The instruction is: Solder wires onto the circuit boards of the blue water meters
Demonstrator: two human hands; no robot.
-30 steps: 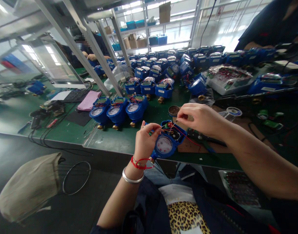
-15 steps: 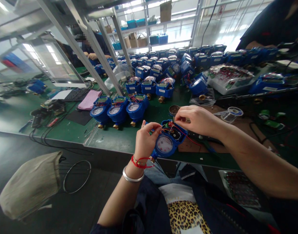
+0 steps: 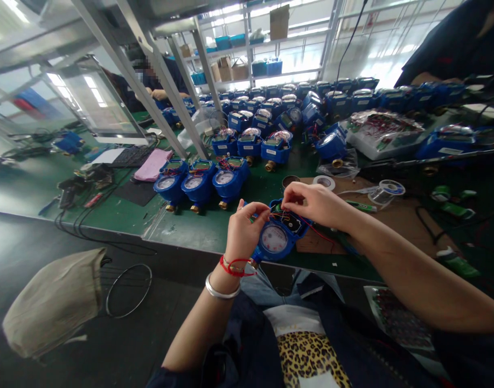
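Note:
My left hand (image 3: 242,231) grips the left side of a blue water meter (image 3: 276,237) with a round white dial, held at the near edge of the green bench (image 3: 190,226). My right hand (image 3: 311,203) is pinched over the meter's open top, where a small circuit board and thin red wires (image 3: 317,230) show. What the right fingertips pinch is too small to make out. A red string and a silver bangle circle my left wrist.
Three blue meters (image 3: 200,183) stand in a row left of my hands, with several more rows (image 3: 271,116) behind. A solder spool (image 3: 386,188), tape roll (image 3: 324,182), white parts tray (image 3: 376,132) and keyboard (image 3: 129,156) lie about. Other workers sit at back left and far right. A slanted metal frame (image 3: 158,81) crosses left.
My right hand moved left and down from above the meter onto its open top. The left hand kept its grip on the meter.

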